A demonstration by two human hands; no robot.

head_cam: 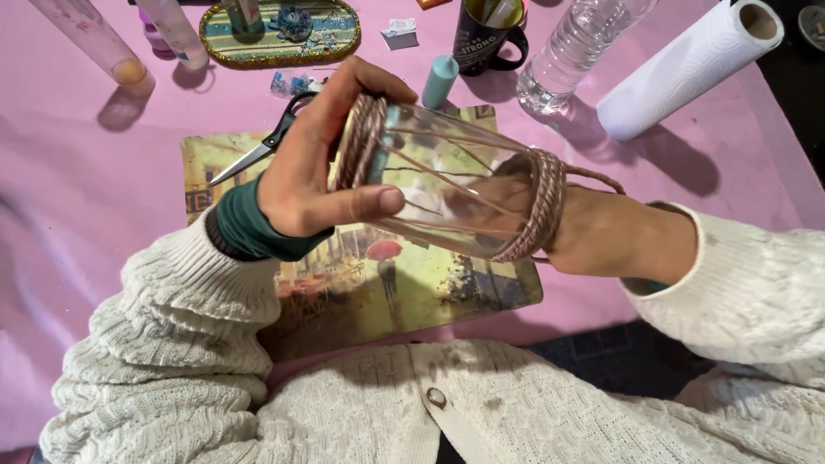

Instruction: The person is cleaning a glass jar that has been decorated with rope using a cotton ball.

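- Cream cable-knit cardigan (344,412) fills the lower edge, thick and ribbed at the sleeves, with one round button (436,397) on its front band.
- Left hand (314,167), a dark green cuff showing under the knit sleeve, holds a clear glass jar (447,185) sideways in the air above the bench (77,215); its grip is wrapped round one end of the jar, thumb pressed flat along the glass and fingers curled over the top.
- That end of the jar carries a tight band of brownish twisted twine (363,142), rough and ropy; thin single strands run slantwise along the smooth cylinder to a second, thicker band of twine at the other end.
- Right hand (601,236) sits at that far end, partly seen through the glass; a loop of twine arches above the wrist. Whether its grip is spread or closed on the jar cannot be told.
- Under the jar lies a glossy rectangular mat (412,288) printed with a painted street scene and a red umbrella.
- Metal scissors (258,150) with black handles rest on the mat's far corner.
- Pink cloth covers the bench.
- Farther back stand a ribbed clear plastic bottle (576,43), a white paper towel roll (687,64), a dark mug (485,39), a small pale blue cylinder (439,82) and an oval glittery tray (279,34).
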